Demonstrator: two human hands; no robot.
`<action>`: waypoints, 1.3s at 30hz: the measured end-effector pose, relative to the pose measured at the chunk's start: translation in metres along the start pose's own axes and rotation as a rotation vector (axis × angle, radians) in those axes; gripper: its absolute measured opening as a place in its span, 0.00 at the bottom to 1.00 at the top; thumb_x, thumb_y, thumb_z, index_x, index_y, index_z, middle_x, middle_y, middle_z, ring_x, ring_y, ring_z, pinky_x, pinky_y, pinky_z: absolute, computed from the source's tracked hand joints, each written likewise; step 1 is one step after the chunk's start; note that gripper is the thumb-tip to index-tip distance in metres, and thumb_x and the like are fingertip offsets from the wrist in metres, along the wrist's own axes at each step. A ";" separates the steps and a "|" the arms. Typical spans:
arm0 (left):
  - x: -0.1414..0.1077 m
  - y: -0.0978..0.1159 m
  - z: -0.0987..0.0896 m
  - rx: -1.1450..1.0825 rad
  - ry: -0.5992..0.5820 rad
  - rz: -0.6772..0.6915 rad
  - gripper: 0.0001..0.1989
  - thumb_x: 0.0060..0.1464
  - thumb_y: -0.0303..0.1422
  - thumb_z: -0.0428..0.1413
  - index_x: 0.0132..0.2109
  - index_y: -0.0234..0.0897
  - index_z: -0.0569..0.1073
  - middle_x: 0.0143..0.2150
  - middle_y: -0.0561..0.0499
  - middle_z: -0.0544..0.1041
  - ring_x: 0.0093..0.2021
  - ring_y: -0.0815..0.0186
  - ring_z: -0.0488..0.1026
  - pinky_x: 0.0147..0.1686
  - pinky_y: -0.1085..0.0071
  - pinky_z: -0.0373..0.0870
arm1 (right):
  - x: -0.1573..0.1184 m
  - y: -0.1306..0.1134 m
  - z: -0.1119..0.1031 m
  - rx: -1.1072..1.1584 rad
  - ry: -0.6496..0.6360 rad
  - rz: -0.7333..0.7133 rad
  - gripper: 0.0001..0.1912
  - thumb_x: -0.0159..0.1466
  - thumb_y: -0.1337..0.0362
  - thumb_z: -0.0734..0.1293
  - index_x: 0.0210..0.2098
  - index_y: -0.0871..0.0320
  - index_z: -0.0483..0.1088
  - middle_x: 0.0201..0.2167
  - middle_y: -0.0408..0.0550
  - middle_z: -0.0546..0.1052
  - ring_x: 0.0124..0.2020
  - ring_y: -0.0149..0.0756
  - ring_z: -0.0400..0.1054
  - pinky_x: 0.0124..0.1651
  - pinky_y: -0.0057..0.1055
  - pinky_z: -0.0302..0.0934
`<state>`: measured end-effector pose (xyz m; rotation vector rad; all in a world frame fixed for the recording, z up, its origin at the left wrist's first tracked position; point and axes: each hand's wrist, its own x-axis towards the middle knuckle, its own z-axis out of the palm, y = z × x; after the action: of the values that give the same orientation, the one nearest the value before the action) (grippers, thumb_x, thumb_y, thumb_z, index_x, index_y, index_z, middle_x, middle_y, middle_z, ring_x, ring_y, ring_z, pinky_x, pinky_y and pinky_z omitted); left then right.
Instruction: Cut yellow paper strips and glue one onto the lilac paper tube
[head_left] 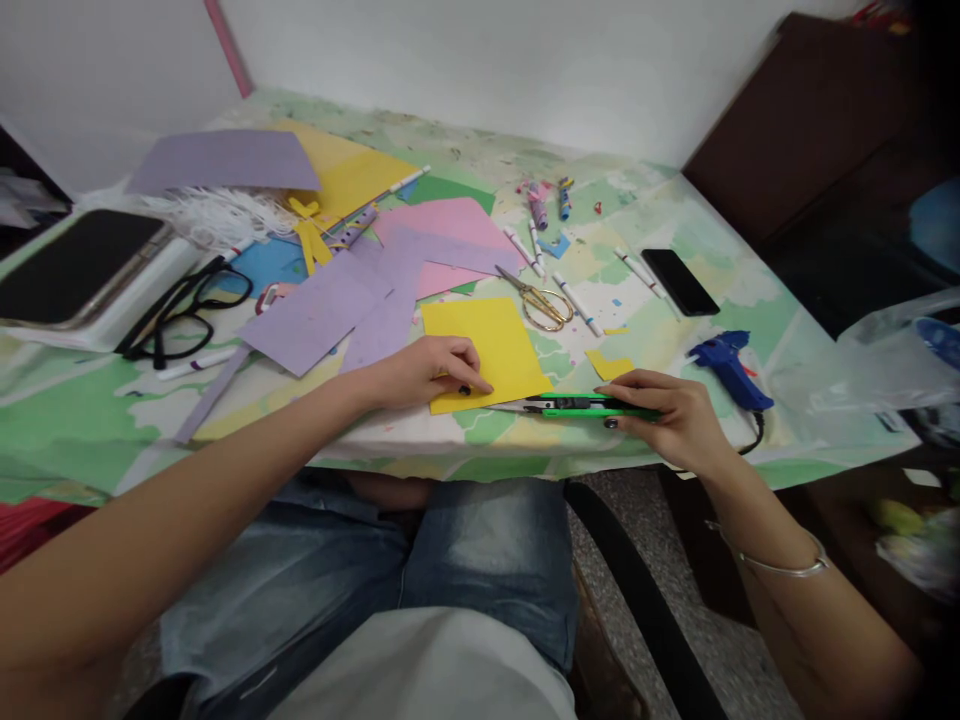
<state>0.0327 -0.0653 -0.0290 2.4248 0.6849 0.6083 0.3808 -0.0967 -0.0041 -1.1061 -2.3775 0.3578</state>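
A yellow sheet of paper point(499, 345) lies near the front edge of the table. My left hand point(442, 372) rests on its left part, fingers bent and fingertips down on the paper; whether it pinches the sheet I cannot tell. In my right hand point(671, 410) is a green utility knife point(570, 404), its blade out and pointing left along the sheet's lower edge. A yellow paper scrap point(609, 366) lies just beyond the knife. Gold-handled scissors point(544, 302) rest behind the yellow sheet.
Purple sheets point(319, 310), a pink sheet point(457, 235) and black glasses point(187, 310) lie to the left. Several markers point(577, 304) are scattered behind. A phone point(679, 282) and a blue glue gun point(727, 368) with a cord are on the right. The patterned tablecloth point(60, 430) covers the table.
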 end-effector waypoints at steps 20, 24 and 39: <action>0.000 0.000 0.000 -0.022 0.002 -0.024 0.16 0.58 0.22 0.51 0.48 0.37 0.78 0.39 0.46 0.75 0.38 0.68 0.72 0.40 0.74 0.67 | -0.023 0.008 -0.004 -0.005 0.059 0.116 0.12 0.59 0.61 0.69 0.42 0.53 0.78 0.38 0.50 0.79 0.37 0.42 0.75 0.39 0.35 0.69; -0.001 0.001 0.000 -0.035 0.011 -0.037 0.16 0.58 0.23 0.50 0.49 0.36 0.77 0.39 0.45 0.75 0.39 0.68 0.72 0.40 0.73 0.68 | -0.015 -0.004 0.001 -0.025 0.046 0.065 0.12 0.59 0.61 0.68 0.42 0.54 0.78 0.38 0.51 0.79 0.37 0.41 0.75 0.37 0.34 0.69; 0.000 0.000 0.001 -0.030 0.029 -0.042 0.14 0.57 0.23 0.51 0.45 0.36 0.78 0.39 0.46 0.76 0.37 0.69 0.73 0.37 0.75 0.68 | -0.013 -0.014 0.008 -0.015 0.023 0.039 0.12 0.60 0.63 0.67 0.43 0.53 0.77 0.39 0.50 0.78 0.38 0.41 0.74 0.37 0.34 0.70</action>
<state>0.0334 -0.0657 -0.0294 2.3717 0.7317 0.6334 0.3746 -0.1156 -0.0087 -1.1589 -2.3455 0.3392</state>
